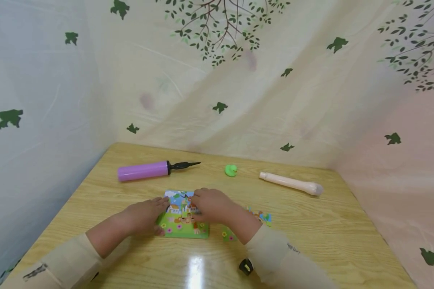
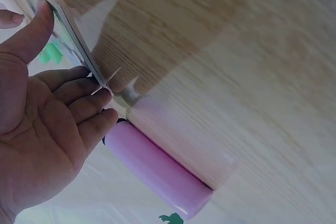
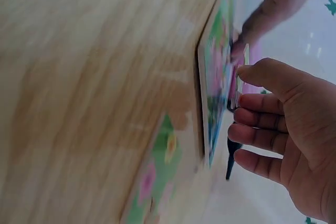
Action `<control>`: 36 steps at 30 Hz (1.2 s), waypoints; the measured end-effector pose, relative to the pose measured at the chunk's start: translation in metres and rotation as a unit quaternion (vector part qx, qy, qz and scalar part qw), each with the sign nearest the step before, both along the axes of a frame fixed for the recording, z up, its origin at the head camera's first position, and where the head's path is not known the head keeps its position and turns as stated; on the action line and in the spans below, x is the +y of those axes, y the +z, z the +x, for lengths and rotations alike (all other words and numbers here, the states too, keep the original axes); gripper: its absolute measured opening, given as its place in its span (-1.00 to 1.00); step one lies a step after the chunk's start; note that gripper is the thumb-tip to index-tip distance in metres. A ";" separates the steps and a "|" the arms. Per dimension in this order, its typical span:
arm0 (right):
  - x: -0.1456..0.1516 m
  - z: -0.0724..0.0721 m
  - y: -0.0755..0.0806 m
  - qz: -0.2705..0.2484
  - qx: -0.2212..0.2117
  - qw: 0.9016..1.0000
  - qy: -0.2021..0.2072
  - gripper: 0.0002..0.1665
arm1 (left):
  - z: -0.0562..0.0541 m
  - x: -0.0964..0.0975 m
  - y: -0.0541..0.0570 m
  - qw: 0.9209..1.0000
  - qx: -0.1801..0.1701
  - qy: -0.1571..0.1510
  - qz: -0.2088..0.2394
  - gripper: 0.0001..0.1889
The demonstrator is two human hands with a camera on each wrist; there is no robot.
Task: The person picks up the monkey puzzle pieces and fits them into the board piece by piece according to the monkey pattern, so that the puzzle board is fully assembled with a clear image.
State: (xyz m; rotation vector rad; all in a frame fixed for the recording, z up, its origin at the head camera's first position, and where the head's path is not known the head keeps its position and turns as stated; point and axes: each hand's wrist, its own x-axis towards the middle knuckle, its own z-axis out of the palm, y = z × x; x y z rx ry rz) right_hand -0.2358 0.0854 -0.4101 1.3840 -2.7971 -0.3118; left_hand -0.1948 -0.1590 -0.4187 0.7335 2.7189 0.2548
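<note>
A colourful puzzle board (image 1: 184, 233) with a cartoon scene lies on the wooden table. My left hand (image 1: 144, 216) rests along its left edge, thumb at the near corner and fingers extended, as the left wrist view also shows (image 2: 47, 119). Over the board's right half, my right hand (image 1: 213, 205) pinches a thin puzzle piece (image 3: 240, 85) between thumb and fingers; the right wrist view shows only the piece's edge. More puzzle pieces (image 1: 228, 235) lie right of the board, partly hidden under the right forearm.
Behind the board lies a purple hand pump (image 1: 143, 171) with a black nozzle. A green toy duck (image 1: 231, 170) and a pale pink toy microphone (image 1: 291, 183) sit farther right. A small black object (image 1: 246, 266) is beside the right sleeve. Leaf-printed cloth (image 1: 188, 120) hangs behind the table.
</note>
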 end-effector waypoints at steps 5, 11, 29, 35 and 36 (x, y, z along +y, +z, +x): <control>-0.026 -0.002 -0.010 0.027 0.012 0.999 0.024 -0.58 | 0.000 0.000 0.000 1.000 0.006 -0.004 0.001 -0.04; -0.042 -0.003 -0.017 0.025 0.006 1.000 0.008 -0.53 | 0.000 -0.001 -0.001 1.000 0.019 -0.015 0.017 -0.05; -0.049 -0.006 -0.025 -0.036 -0.055 0.996 -0.053 -0.57 | 0.001 -0.002 -0.003 0.999 0.029 -0.024 -0.008 -0.08; -0.049 -0.004 -0.024 -0.033 -0.052 0.996 -0.060 -0.58 | 0.002 0.001 0.002 0.998 0.031 -0.033 -0.043 -0.07; -0.049 -0.004 -0.024 -0.034 -0.053 0.996 -0.061 -0.59 | 0.002 0.002 0.003 0.998 0.031 -0.034 -0.048 -0.07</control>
